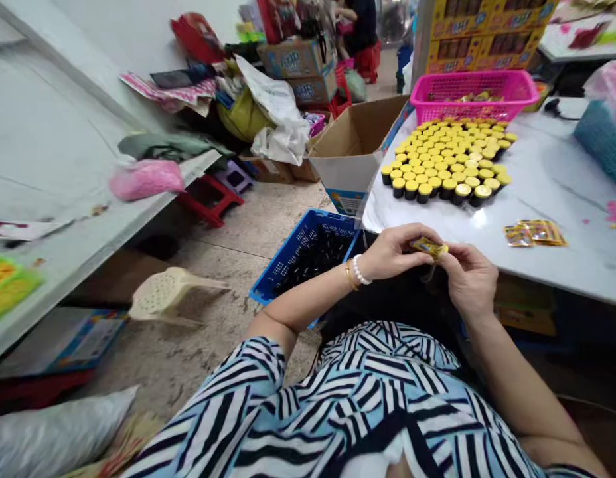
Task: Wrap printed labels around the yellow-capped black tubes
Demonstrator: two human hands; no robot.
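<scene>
Between my two hands, above my lap at the table's front edge, is a small yellow printed wrapper (428,247). The fingers of my left hand (398,251), with a pearl bracelet at the wrist, are closed around its left side. My right hand (468,273) pinches its right end. To the right, a few similar yellow wrappers (537,232) lie in a small pile on the white table (577,265). Beyond my hands stand many small black jars with yellow lids (447,159), packed close together in rows.
Behind the jars sits a pink basket (474,83). An open cardboard box (348,149) stands left of the table, and a blue crate (273,272) of black pieces is on the floor. Further left are a cream stool (161,292) and a side table (103,229). People are in the background.
</scene>
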